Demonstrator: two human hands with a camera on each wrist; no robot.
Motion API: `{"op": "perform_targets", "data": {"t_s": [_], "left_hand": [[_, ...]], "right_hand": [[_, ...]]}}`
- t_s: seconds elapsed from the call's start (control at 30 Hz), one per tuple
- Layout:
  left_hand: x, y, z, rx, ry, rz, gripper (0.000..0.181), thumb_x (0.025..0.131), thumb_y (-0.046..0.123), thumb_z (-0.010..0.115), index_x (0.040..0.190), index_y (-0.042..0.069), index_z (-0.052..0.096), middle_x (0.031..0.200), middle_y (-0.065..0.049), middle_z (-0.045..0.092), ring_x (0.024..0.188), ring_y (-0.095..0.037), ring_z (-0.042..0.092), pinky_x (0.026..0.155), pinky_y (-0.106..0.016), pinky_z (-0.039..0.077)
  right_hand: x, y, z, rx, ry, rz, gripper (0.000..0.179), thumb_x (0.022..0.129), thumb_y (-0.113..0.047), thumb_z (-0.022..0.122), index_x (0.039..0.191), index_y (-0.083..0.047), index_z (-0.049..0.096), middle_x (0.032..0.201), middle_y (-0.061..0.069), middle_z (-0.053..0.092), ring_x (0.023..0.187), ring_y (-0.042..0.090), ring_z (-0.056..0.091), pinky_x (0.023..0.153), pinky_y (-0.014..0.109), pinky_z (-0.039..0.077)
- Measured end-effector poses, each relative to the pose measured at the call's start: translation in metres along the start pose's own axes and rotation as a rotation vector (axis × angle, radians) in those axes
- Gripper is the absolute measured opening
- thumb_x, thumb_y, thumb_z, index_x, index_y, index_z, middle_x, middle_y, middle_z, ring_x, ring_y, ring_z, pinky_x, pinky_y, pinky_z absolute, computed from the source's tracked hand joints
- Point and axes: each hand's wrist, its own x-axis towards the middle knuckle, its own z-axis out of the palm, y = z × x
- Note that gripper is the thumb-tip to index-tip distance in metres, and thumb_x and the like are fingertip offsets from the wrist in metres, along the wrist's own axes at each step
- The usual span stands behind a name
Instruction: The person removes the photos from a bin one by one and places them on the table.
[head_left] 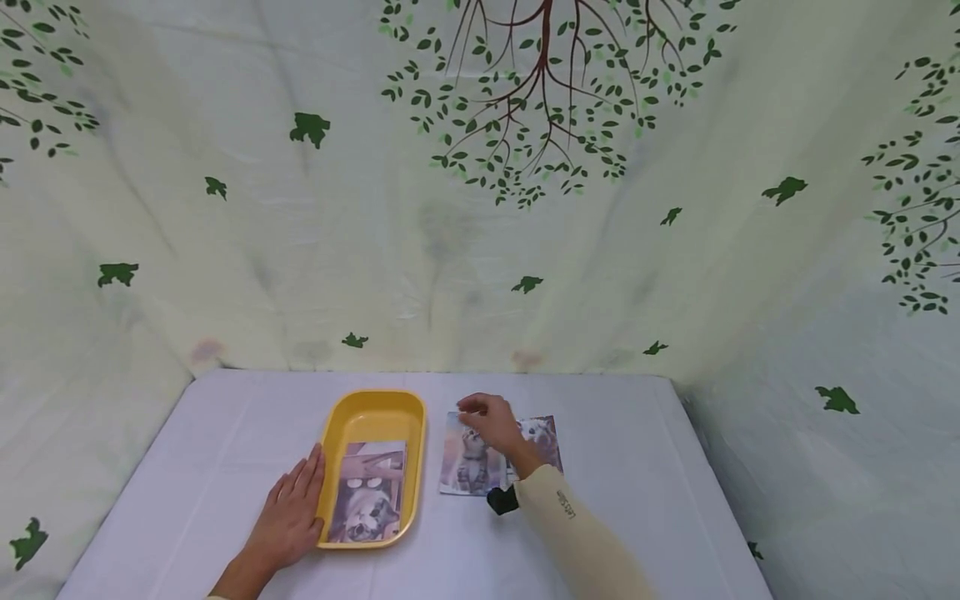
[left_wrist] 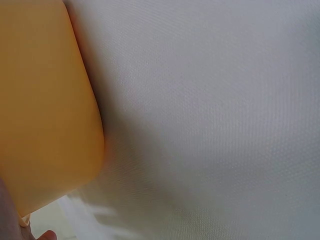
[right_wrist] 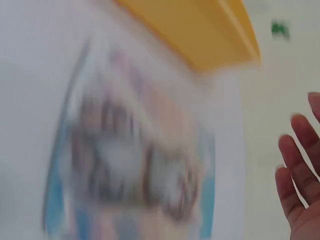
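Note:
My left hand [head_left: 291, 510] lies along the left side of a yellow tray [head_left: 375, 410], its fingers straight and touching the rim. Inside the tray are picture cards, the top one a kitten card [head_left: 367, 508]. To the right of the tray, my right hand [head_left: 491, 421] hovers over a card with a standing kitten [head_left: 472, 467]. A second cat card [head_left: 546, 435] is partly covered by that hand and wrist. In the right wrist view the fingers [right_wrist: 302, 175] are spread, holding nothing, and the card [right_wrist: 125, 160] below is blurred. The tray's outer wall [left_wrist: 45, 100] fills the left wrist view's left side.
A white cloth [head_left: 622, 500] covers the table. Pale curtains [head_left: 450, 233] with printed leaves and branches surround it at the back and sides. A small black heart-shaped piece [head_left: 502, 500] shows by the right sleeve cuff.

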Motion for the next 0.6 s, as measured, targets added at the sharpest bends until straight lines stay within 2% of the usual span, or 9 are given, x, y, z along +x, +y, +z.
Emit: {"op": "perform_targets", "data": {"t_s": [0.1, 0.2, 0.33, 0.43, 0.6], "left_hand": [[0.000, 0.000, 0.000, 0.007, 0.001, 0.000, 0.081, 0.083, 0.016, 0.058, 0.148, -0.011, 0.017, 0.157, -0.021, 0.016, 0.138, -0.044, 0.022, 0.108, -0.062, 0.022], [0.000, -0.001, 0.000, 0.011, -0.002, 0.002, 0.081, 0.083, 0.016, 0.057, 0.148, -0.011, 0.017, 0.157, -0.021, 0.016, 0.138, -0.044, 0.021, 0.108, -0.062, 0.021], [0.000, -0.002, 0.000, 0.008, 0.000, 0.006, 0.081, 0.083, 0.017, 0.058, 0.148, -0.010, 0.017, 0.157, -0.020, 0.015, 0.138, -0.044, 0.021, 0.108, -0.062, 0.021], [0.000, -0.003, 0.000, 0.001, 0.009, 0.012, 0.081, 0.083, 0.016, 0.058, 0.148, -0.010, 0.017, 0.158, -0.019, 0.014, 0.138, -0.044, 0.022, 0.107, -0.063, 0.021], [0.000, -0.003, 0.000, -0.015, 0.033, 0.030, 0.081, 0.083, 0.015, 0.058, 0.148, -0.010, 0.017, 0.158, -0.018, 0.014, 0.136, -0.045, 0.024, 0.106, -0.063, 0.023]], "right_hand": [[-0.003, -0.028, 0.032, -0.038, -0.122, -0.027, 0.023, 0.090, -0.014, 0.066, 0.110, -0.004, 0.070, 0.104, 0.000, 0.070, 0.100, 0.022, 0.063, 0.093, 0.041, 0.048], [-0.005, -0.048, 0.060, -0.082, -0.234, -0.014, 0.024, 0.090, -0.018, 0.067, 0.112, -0.009, 0.070, 0.104, -0.007, 0.069, 0.104, 0.018, 0.062, 0.095, 0.036, 0.048], [-0.001, -0.064, 0.091, -0.140, -0.347, -0.053, 0.025, 0.090, -0.017, 0.067, 0.113, -0.008, 0.071, 0.104, -0.007, 0.069, 0.105, 0.016, 0.062, 0.091, 0.026, 0.049], [0.005, -0.069, 0.111, -0.182, -0.377, -0.033, 0.025, 0.089, -0.017, 0.068, 0.112, -0.009, 0.071, 0.103, -0.007, 0.069, 0.101, 0.011, 0.062, 0.087, 0.020, 0.049], [0.007, -0.070, 0.133, -0.212, -0.378, 0.102, 0.025, 0.086, -0.016, 0.071, 0.110, -0.009, 0.071, 0.099, -0.006, 0.070, 0.087, 0.003, 0.060, 0.081, 0.018, 0.050]]}}
